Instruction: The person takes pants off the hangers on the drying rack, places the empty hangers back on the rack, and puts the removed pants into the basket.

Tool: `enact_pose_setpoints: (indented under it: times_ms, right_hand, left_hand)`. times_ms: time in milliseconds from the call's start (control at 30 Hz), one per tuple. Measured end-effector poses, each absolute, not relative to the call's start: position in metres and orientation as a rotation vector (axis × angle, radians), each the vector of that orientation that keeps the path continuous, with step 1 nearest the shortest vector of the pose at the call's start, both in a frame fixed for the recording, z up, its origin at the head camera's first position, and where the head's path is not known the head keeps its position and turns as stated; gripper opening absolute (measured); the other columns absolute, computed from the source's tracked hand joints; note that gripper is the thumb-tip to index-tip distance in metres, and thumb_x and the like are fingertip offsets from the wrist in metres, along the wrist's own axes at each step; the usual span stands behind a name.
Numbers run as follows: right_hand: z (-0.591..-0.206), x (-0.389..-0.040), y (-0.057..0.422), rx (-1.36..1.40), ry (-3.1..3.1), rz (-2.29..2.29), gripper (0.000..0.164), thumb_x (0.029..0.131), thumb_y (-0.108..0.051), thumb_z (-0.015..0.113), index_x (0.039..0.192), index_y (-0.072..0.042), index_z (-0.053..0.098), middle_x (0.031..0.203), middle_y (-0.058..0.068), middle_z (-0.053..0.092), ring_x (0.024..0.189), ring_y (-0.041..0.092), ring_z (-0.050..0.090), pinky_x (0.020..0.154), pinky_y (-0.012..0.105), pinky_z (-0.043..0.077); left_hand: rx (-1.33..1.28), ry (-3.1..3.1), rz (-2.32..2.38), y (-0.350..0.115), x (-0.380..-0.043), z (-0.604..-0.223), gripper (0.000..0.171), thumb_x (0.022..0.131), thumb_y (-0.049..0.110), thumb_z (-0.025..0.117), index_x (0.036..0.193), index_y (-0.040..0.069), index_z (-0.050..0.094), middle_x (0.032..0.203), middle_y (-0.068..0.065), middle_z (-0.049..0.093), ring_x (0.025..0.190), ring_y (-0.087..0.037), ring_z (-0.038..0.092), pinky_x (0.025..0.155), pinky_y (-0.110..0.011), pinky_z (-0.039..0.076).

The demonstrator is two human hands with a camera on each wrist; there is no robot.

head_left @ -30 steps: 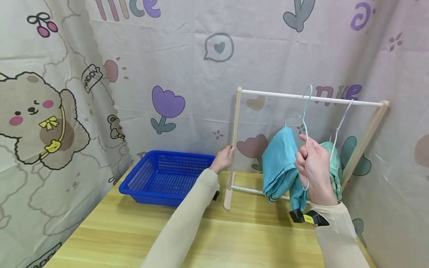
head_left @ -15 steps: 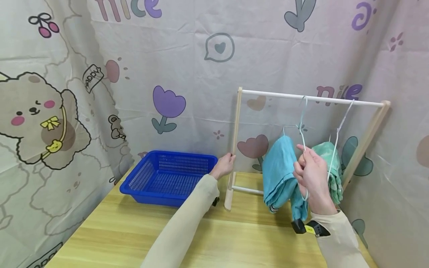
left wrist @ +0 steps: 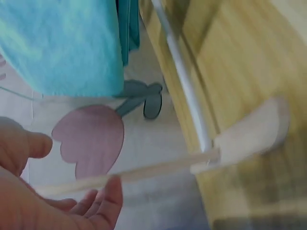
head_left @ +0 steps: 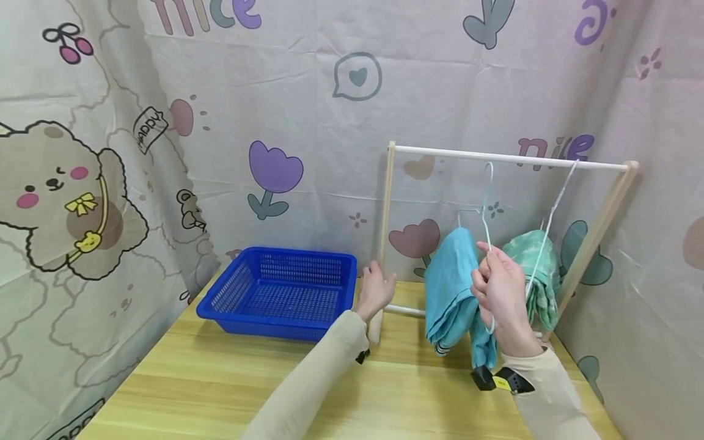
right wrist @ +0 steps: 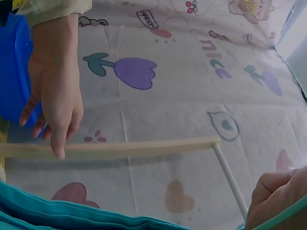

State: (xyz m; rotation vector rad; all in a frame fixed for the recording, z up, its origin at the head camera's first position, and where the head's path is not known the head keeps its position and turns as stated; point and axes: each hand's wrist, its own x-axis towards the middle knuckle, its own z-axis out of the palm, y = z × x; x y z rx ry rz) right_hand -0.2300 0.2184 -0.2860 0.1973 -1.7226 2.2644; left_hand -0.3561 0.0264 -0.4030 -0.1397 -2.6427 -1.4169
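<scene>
My right hand (head_left: 503,293) grips the side of a pale blue-green wire clothes hanger (head_left: 486,214), fingers curled round the wire. A folded turquoise garment (head_left: 453,287) hangs from that hanger. The hanger's hook appears just below the top rail (head_left: 456,153) of a small clothes rack. My left hand (head_left: 376,290) is beside the rack's left wooden post (head_left: 386,208), fingers loosely spread and thumb apart. In the left wrist view the post (left wrist: 144,171) passes behind the fingertips (left wrist: 114,191); whether they touch it I cannot tell.
A white hanger (head_left: 554,214) with a green patterned cloth (head_left: 533,256) hangs on the rail's right part. On the wooden table (head_left: 385,397), a blue plastic basket (head_left: 275,330) stands left of the rack. A printed curtain (head_left: 308,79) surrounds the back and sides.
The right hand has lowered the hanger and turquoise garment, its hook dropping from above the rail to just below, and shifted them left. The left hand has let go of the post.
</scene>
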Motion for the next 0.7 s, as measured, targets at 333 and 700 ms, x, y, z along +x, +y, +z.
enact_pose_setpoints:
  times_ms: [333,700]
  right_hand:
    - [-0.297,-0.229,0.200,0.186,-1.760,2.200,0.032,0.108,-0.032,0.031,0.129,-0.012,0.044,0.054,-0.009,0.028,0.038,0.007,0.027,0.036,0.025,0.016]
    - [-0.307,-0.227,0.190,0.217,-1.783,2.193,0.029,0.107,-0.035,0.033,0.115,-0.010,0.045,0.052,-0.008,0.028,0.037,0.007,0.025,0.035,0.024,0.017]
  left_hand:
    - [-0.286,-2.648,-1.675,0.041,-0.336,-0.420,0.057,0.099,0.047,0.052,0.138,0.006,0.044,0.121,-0.016,0.060,0.105,-0.028,0.060,0.088,-0.045,0.051]
    - [-0.448,-2.576,-2.415,0.045,-0.326,-0.441,0.075,0.096,0.058,0.050,0.147,0.006,0.031,0.134,-0.026,0.054,0.115,-0.040,0.060,0.089,-0.058,0.052]
